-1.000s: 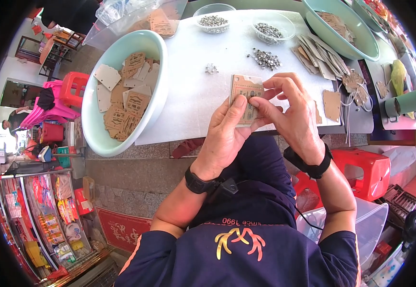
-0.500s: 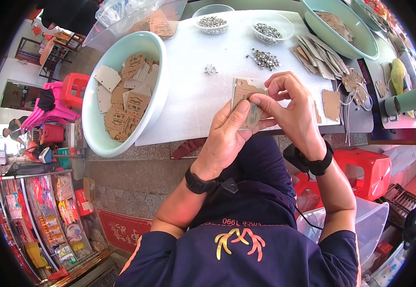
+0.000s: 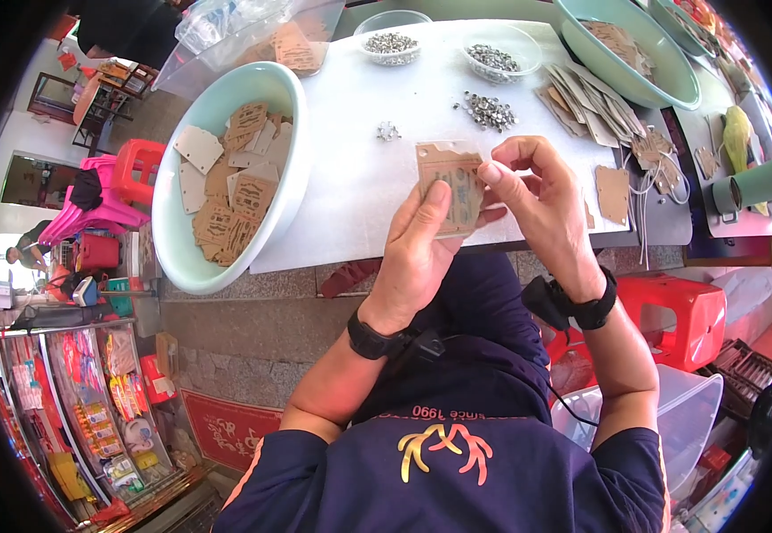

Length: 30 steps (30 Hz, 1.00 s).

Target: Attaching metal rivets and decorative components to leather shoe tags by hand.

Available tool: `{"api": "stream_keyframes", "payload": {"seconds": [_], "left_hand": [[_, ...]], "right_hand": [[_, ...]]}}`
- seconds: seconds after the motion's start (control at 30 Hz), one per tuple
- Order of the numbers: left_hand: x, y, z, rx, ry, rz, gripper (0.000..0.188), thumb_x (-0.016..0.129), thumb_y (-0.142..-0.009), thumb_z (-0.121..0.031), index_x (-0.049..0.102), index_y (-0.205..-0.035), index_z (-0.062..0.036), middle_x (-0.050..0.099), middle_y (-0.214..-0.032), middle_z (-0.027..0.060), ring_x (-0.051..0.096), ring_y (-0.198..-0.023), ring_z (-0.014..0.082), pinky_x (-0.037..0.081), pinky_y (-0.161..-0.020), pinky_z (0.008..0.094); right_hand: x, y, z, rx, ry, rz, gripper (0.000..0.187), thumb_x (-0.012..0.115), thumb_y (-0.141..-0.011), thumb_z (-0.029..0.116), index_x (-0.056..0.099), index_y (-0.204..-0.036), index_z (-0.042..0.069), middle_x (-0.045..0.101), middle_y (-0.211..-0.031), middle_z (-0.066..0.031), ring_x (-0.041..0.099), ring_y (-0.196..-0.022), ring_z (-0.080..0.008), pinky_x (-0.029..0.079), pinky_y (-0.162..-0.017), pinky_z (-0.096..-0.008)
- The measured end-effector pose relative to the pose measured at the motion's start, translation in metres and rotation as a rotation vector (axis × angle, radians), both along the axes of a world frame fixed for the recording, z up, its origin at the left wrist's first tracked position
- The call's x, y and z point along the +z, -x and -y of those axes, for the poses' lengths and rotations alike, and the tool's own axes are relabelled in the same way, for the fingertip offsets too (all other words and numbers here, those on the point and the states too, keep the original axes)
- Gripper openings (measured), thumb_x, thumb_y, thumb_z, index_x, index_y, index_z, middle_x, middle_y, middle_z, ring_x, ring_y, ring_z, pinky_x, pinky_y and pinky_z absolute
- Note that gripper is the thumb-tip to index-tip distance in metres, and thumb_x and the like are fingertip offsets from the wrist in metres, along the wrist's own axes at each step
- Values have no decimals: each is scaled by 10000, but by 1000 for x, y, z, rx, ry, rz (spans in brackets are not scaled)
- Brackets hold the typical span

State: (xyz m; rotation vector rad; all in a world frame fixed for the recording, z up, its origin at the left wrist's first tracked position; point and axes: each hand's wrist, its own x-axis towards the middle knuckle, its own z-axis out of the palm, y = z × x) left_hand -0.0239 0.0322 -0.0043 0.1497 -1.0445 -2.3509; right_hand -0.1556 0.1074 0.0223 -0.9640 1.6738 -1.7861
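Note:
Between the thumb and fingers of my left hand (image 3: 412,253) is a brown printed cardboard card (image 3: 451,182) with cut corners and small holes, held upright over the table's near edge. My right hand (image 3: 547,209) is closed at the card's upper right corner, thumb tip near the curled index finger. Whatever is in that pinch is too small to tell, and the lower fingers reach partly behind the card. Beyond the hands lie a pile of small metal pieces (image 3: 490,113) and a smaller clear-looking cluster (image 3: 388,131).
A pale green basin (image 3: 298,191) of cards stands at left on the white table (image 3: 341,178). Two clear bowls (image 3: 393,59) hold small metal pieces. Stacked cards (image 3: 585,102), another green basin (image 3: 683,89) and a white cord (image 3: 643,209) are at right. A red stool (image 3: 683,311) is below.
The card has shifted slightly left and turned more squarely to view. My right thumb has drawn back from the card's face to its right edge.

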Motion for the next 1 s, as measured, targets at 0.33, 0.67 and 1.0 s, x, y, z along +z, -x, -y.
{"api": "stream_keyframes", "payload": {"seconds": [0.33, 0.67, 1.0], "left_hand": [[5, 6, -1, 263, 152, 17, 587, 312, -1037, -410, 282, -1462, -6, 311, -1523, 164, 339, -1381, 251, 239, -1156, 424], [16, -12, 14, 306, 26, 82, 432, 454, -1016, -335, 522, -1225, 37, 625, -1105, 107, 599, -985, 148, 474, -859, 306], [24, -16, 19, 295, 414, 335, 269, 541, -998, -213, 615, -1099, 25, 650, -853, 37, 552, -697, 55, 456, -594, 215]], "right_hand": [[-6, -27, -2, 132, -53, 128, 258, 637, -948, 261, 645, -1042, 20, 616, -804, 7, 518, -700, -52, 436, -613, -218], [0, -6, -12, 268, -150, 94, 212, 608, -964, 224, 635, -1044, 29, 589, -766, 33, 490, -676, -37, 430, -611, -210], [14, -6, -16, 244, -193, -7, 252, 606, -966, 254, 633, -1041, 14, 604, -764, 8, 498, -674, -49, 412, -588, -220]]}}
